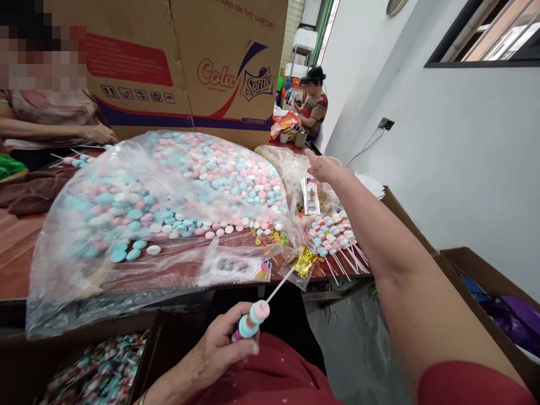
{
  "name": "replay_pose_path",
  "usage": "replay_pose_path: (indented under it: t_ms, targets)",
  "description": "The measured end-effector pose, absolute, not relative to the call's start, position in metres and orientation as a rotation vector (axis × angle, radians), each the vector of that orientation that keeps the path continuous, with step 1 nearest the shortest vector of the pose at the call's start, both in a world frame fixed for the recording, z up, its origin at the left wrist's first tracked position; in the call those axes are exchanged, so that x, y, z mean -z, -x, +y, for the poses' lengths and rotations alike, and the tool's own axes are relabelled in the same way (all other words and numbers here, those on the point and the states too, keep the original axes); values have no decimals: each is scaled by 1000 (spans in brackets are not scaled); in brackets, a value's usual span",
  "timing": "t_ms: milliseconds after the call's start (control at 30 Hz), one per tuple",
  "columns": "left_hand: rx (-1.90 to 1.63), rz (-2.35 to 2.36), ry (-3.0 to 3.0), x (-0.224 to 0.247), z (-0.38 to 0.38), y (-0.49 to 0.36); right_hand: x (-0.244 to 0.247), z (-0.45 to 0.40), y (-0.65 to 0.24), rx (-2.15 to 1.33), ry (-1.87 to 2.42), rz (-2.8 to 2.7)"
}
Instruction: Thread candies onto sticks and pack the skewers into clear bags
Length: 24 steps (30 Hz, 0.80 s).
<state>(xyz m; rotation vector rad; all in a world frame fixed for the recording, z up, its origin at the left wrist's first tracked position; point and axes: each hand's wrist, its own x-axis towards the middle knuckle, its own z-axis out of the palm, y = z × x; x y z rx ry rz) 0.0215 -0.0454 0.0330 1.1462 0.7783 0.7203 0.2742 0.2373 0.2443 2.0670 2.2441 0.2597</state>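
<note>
My left hand point(223, 343) is closed around a candy skewer point(248, 322), pastel pink and blue discs threaded on a white stick that points up and away. Stretched far out over the table's right side, my right hand point(323, 166) has its fingers extended, with nothing visible in them. Below it lie a stack of printed labels point(311, 197) and a pile of finished-looking candy skewers point(333, 232). Gold twist ties point(304, 261) rest at the table's front edge, behind the stick's tip. Beside them is a flat printed clear packet point(236, 269).
A large clear bag point(84, 225) of pastel candies spreads over the red-brown table point(17, 247), with small coloured rings point(268, 236) at its edge. A tall carton point(139, 67) stands behind. Below left is a box of wrapped candies point(97, 365). Two other people sit at the left and far back.
</note>
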Motion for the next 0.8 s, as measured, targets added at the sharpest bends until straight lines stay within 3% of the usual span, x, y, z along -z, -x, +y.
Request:
replay_pose_path:
  t_ms: [533, 800]
  targets:
    - [-1038, 881, -799, -34, -44, 3, -242, 311, -266, -299, -2140, 1885]
    - [-1041, 966, -1035, -41, -11, 15, -235, 316, -258, -336, -2130, 1993]
